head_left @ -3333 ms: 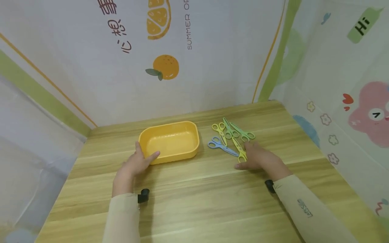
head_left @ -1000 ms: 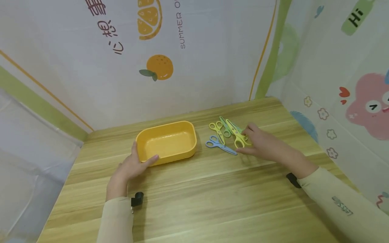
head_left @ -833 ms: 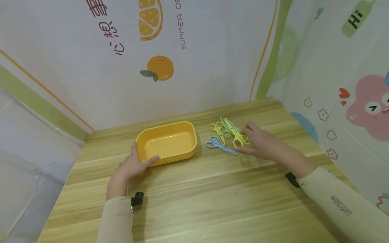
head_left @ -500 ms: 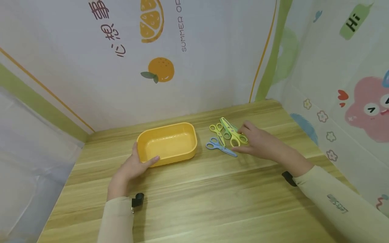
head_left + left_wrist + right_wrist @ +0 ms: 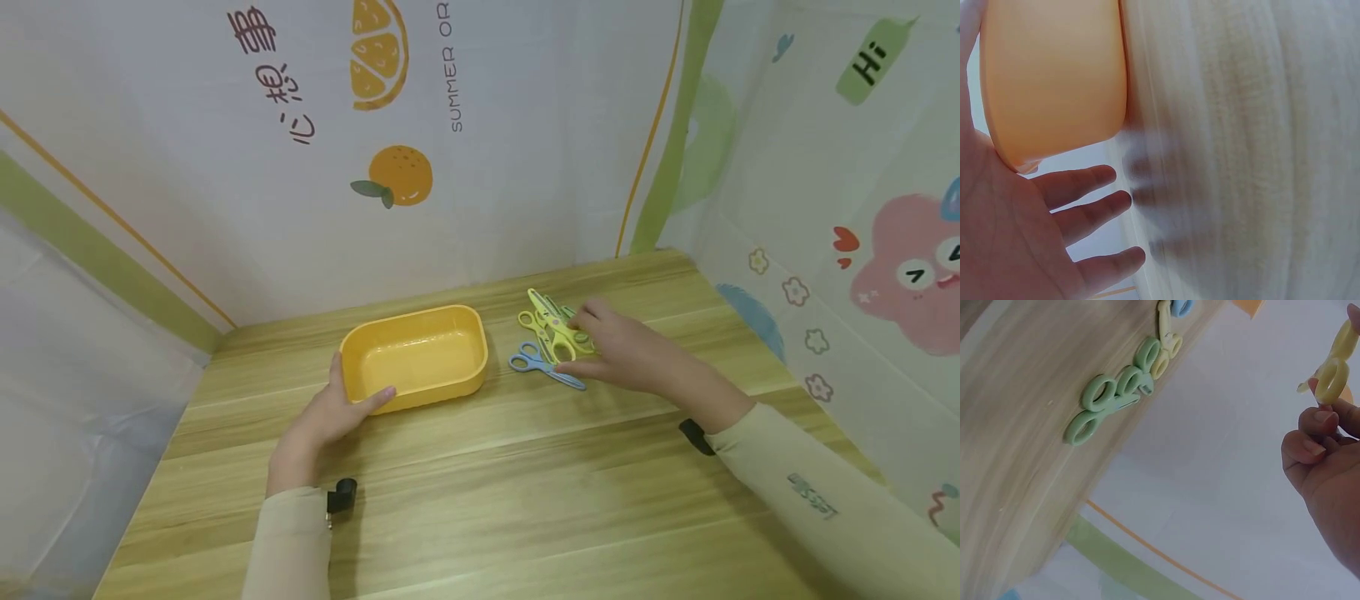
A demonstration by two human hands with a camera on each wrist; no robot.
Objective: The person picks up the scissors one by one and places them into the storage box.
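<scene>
In the head view my right hand [image 5: 618,346] pinches a pair of yellow scissors [image 5: 545,308] by its handles, blades pointing away to the left. The right wrist view shows these scissors raised above the table. Beneath them lie a second yellow pair [image 5: 538,336] and blue scissors [image 5: 534,364]. Two green pairs [image 5: 1110,407] show in the right wrist view, mostly covered by the hand in the head view. My left hand [image 5: 324,417] touches the near-left corner of a yellow tray [image 5: 435,394], thumb along the front rim. In the left wrist view, three fingers stretch out apart from the tray.
Both the tray and the scissors stand on a wood-grain table [image 5: 480,500]. Behind it hangs a white printed curtain [image 5: 510,167], and another printed sheet [image 5: 795,208] closes off the right side.
My right hand has picked up the yellow scissors from the right of the pile and moved them left, over the other scissors. My left hand stays at the tray's corner.
</scene>
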